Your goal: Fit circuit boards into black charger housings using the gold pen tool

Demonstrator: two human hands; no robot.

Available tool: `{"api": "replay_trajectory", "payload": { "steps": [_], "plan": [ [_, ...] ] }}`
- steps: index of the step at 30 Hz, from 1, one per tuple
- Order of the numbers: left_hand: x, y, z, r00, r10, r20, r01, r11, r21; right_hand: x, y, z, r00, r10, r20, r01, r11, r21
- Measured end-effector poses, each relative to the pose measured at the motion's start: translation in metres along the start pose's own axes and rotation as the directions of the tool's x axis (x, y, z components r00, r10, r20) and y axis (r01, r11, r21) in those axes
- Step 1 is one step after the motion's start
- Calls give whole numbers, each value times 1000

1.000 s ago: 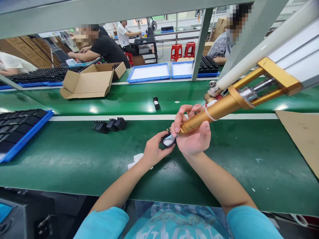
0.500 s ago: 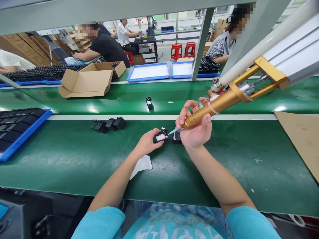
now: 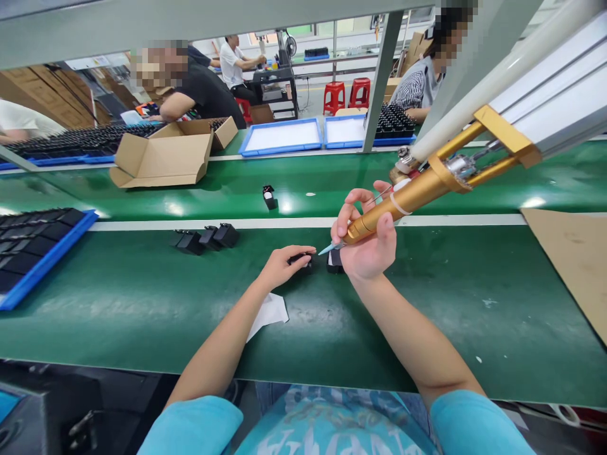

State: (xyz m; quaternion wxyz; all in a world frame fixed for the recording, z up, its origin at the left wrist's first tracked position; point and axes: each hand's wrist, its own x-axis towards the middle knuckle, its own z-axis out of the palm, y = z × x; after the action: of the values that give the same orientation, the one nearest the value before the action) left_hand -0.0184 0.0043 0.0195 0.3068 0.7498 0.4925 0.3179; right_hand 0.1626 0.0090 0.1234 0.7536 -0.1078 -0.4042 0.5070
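Observation:
My left hand [image 3: 281, 265] is closed around a small black box-shaped part [image 3: 300, 260], its fingers lying over the top and hiding much of it. My right hand [image 3: 367, 243] grips a gold cylindrical dispenser [image 3: 393, 212] with a pale blue tapered nozzle [image 3: 331, 248]. The nozzle tip points left, a little short of the left fingertips. Just under the nozzle, a second black part [image 3: 334, 261] rests on the green bench, partly hidden by my right hand. A scrap of white paper [image 3: 270, 314] lies beside my left forearm.
Several black parts [image 3: 208, 238] stand to the left, near a blue tray [image 3: 47, 262] of similar ones. One more black part [image 3: 269, 198] is on the far green belt [image 3: 332, 183]. An opened carton [image 3: 164, 158] and blue trays [image 3: 281, 151] stand behind. Cardboard [image 3: 569, 253] lies right. Co-workers sit beyond.
My left fingers have moved over the top of the black part, covering its pale face. The single part on the far belt has shifted left. My right hand keeps its grip on the dispenser.

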Motion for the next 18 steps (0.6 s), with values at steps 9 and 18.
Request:
{"api": "replay_trajectory", "payload": {
  "steps": [9, 18],
  "plan": [
    [-9, -4, 16, 975, 221, -24, -201, 920, 335, 0, 0, -2, 1000, -6, 16, 6, 1000, 10],
    [-17, 5, 47, 978, 205, -36, -128, 731, 670, 2, 0, -4, 1000, 3, 9, -3, 1000, 13]
  ]
}}
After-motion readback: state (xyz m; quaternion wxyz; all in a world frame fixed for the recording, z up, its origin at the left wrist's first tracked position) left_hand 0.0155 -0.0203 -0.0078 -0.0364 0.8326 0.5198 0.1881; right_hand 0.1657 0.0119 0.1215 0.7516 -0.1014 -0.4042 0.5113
